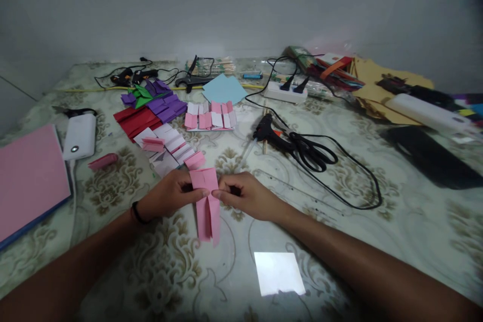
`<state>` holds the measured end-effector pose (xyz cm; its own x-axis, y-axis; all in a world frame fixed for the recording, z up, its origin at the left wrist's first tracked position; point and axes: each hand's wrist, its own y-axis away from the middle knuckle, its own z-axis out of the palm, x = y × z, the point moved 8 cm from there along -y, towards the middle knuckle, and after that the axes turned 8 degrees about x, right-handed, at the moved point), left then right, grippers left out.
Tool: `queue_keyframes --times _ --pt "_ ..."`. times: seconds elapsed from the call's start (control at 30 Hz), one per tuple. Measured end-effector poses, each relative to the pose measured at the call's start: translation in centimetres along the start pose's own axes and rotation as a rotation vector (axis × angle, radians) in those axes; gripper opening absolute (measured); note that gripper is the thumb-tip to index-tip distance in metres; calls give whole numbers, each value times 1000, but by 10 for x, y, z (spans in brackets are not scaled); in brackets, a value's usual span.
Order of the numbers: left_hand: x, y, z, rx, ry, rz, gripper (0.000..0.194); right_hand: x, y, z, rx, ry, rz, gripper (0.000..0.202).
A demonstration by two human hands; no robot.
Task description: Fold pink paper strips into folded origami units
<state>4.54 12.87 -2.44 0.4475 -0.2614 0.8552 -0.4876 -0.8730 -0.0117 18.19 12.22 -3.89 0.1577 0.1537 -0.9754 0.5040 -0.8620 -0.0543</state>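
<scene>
Between my hands is a pink folded paper (207, 216), upright, with creases and two flaps meeting along its lower half. My left hand (173, 193) grips its left edge, the thumb pressed on the front. From the right side, my right hand (247, 193) pinches the same paper, thumb close to the other thumb; the fingers behind it are hidden. Just beyond lie folded white and pink papers (173, 143), a small pink folded piece (195, 160) and a row of pink-and-white folded pieces (210, 115). A rolled pink paper (103, 161) rests at the left.
A glue gun (269, 131) and black-handled scissors (313, 153) lie right of centre, a black cable looping around them. Behind are a white power strip (286, 92) and light blue paper (224, 89). A power bank (80, 136) and pink sheets (32, 181) occupy the left; a black phone-like slab (433, 156), the right.
</scene>
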Motion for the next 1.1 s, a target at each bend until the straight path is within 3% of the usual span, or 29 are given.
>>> queue_keyframes --times 0.27,0.6,0.8,1.1 --pt "-7 1 -3 58 112 -76 33 -4 1 3 -60 -7 -14 44" --pt "2 2 5 -53 -22 13 30 -2 0 2 -18 47 -33 50" --pt "-5 2 0 21 52 -39 31 -4 1 4 -67 11 -1 47" --pt "-3 1 2 -3 12 -9 30 -3 1 6 -79 30 -26 51"
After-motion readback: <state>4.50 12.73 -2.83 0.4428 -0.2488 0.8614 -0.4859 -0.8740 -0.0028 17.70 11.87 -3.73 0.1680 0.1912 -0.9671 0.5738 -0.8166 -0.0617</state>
